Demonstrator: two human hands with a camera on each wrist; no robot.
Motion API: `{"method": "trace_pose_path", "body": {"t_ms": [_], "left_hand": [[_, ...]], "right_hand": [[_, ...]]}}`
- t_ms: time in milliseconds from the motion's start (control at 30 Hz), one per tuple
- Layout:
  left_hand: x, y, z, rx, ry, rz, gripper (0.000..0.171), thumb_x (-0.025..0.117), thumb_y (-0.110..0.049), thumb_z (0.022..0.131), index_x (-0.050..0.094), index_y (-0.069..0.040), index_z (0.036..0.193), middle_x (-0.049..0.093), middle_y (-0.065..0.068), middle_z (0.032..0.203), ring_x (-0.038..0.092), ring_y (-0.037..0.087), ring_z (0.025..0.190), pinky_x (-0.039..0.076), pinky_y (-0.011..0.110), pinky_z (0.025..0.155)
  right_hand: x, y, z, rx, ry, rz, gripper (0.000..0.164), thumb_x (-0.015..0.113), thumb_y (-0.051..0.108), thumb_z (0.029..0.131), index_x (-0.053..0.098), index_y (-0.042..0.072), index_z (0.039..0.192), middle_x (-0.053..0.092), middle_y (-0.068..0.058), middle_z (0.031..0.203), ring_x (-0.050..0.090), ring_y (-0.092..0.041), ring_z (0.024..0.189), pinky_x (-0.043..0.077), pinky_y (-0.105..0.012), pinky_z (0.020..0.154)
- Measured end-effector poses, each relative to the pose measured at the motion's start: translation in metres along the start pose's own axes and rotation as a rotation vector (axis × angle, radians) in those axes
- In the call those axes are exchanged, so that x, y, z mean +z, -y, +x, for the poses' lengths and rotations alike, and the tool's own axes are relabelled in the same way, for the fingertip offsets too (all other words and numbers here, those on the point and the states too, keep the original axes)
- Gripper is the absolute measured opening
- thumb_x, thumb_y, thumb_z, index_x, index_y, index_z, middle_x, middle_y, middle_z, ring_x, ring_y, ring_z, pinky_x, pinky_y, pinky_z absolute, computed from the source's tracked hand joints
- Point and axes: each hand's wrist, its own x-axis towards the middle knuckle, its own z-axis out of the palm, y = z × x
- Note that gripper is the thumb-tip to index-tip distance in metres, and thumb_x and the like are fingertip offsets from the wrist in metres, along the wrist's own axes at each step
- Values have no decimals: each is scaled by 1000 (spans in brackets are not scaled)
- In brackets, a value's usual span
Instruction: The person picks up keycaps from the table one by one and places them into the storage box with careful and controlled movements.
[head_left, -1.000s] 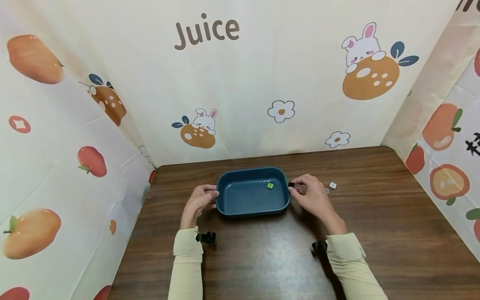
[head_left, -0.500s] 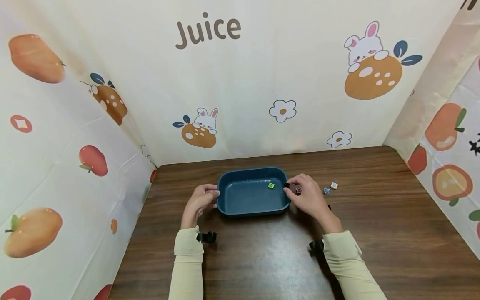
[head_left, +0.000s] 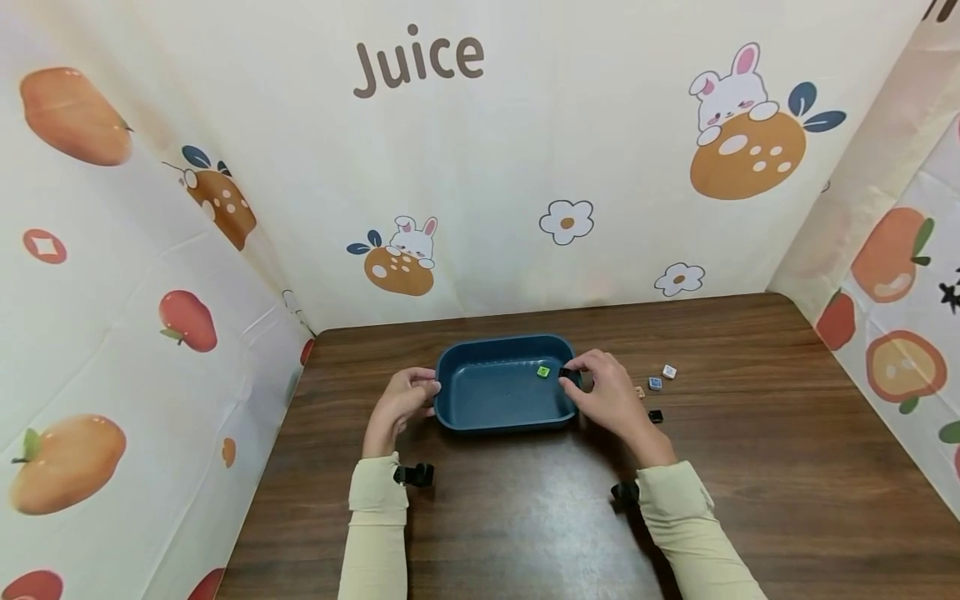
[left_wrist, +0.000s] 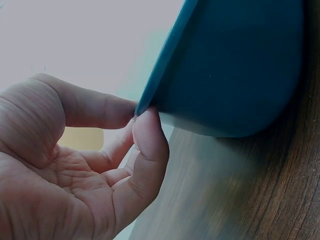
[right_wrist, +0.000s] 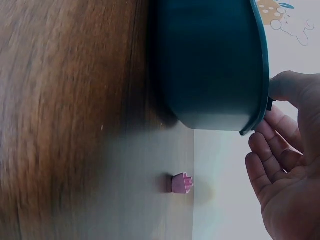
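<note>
A dark blue, rounded rectangular plastic basin (head_left: 491, 408) stands on the table. My left hand (head_left: 401, 406) pinches its left rim between thumb and finger, as the left wrist view shows closely. Over the right rim, my right hand (head_left: 609, 398) pinches a small black square block (head_left: 565, 373); only a dark sliver of this piece shows in the right wrist view. Inside the basin, toward its right end, lies a small green block (head_left: 543, 372). Outside it, a small tapered pink block (right_wrist: 181, 183) sits on the table in the right wrist view, hidden by my hand in the head view.
Right of my right hand lie a white block (head_left: 669, 372), a blue one (head_left: 655, 383), an orange-edged one (head_left: 640, 392) and a second black one (head_left: 656, 416). A printed fabric backdrop (head_left: 487, 275) borders the wooden table (head_left: 510, 525) behind and at both sides.
My right hand has moved left with the black block, from beside the basin to over its right rim. The orange-edged and second black blocks have come into sight. My left hand stays put.
</note>
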Motion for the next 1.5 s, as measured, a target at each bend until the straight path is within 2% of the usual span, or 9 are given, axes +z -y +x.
{"method": "trace_pose_path", "body": {"t_ms": [300,700,867,967,1167,1500], "left_hand": [[2,-1,0,-8,1,-7,41,61,-10,106,56,4,144,66,26,132,71,25,99,62,29,73],[3,1,2,-21,5,-2,42,60,-10,106,55,4,145,68,24,130,71,21,95,63,29,74],[3,0,1,-22,11,-6,42,60,-10,106,56,4,145,69,24,128,71,21,96,63,30,76],[2,-2,0,-17,13,-1,42,60,-10,106,55,5,145,69,24,129,71,20,95,63,30,76],[0,-3,0,-7,17,-4,42,59,-10,106,55,6,145,68,25,130,71,17,91,63,28,76],[2,-2,0,-11,16,-7,43,59,-10,106,54,6,145,66,25,134,68,15,91,61,26,73]], "right_hand": [[5,-1,2,-4,-1,5,22,80,22,96,76,9,113,72,-11,120,62,-32,113,54,-53,93],[5,-1,0,-13,-8,-2,25,80,23,96,76,7,114,72,-12,120,62,-32,111,54,-51,90],[3,-5,-3,-6,-12,2,29,80,22,96,75,4,118,71,-13,121,61,-33,105,51,-46,84],[-1,-7,-3,5,-23,11,30,79,22,96,74,4,119,71,-14,121,61,-34,105,52,-48,86],[-13,-15,-3,19,-66,15,30,79,20,97,73,2,119,71,-17,120,62,-37,115,52,-57,97],[-33,-36,-15,31,-131,-26,29,82,14,93,74,-2,115,72,-20,115,62,-41,111,51,-59,96]]}}
